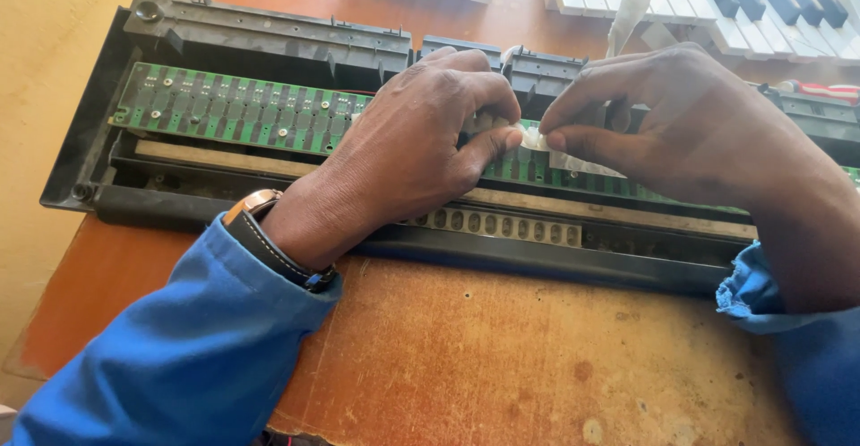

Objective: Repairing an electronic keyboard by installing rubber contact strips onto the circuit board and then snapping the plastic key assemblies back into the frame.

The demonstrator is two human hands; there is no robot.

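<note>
Both hands are meeting over the middle of an opened keyboard chassis (269,47), and a small whitish strip (560,158) (it looks like a soft translucent pad or tape, too crumpled to tell which) is lying right between them. The left hand (408,146) is pinching one end of the strip, its grip closing thumb against forefinger, while the right hand (694,128) is pinching the other end in the same closed way, so the strip is bridging the narrow gap between the two sets of fingertips. Directly beneath both grips the long green circuit board (233,110) is running leftward, well clear of the left hand, with its rows of contacts exposed. Just nearer the person than the left grip, a pale rubber contact strip (502,225) is sitting along the chassis's front rail. Beyond the right grip, loose black and white keys (752,3) are resting near the far edge of the orange-brown worktop (502,356), whose broad near part is lying below both wrists. A wristwatch (269,231) is showing above the left blue sleeve (179,347).
</note>
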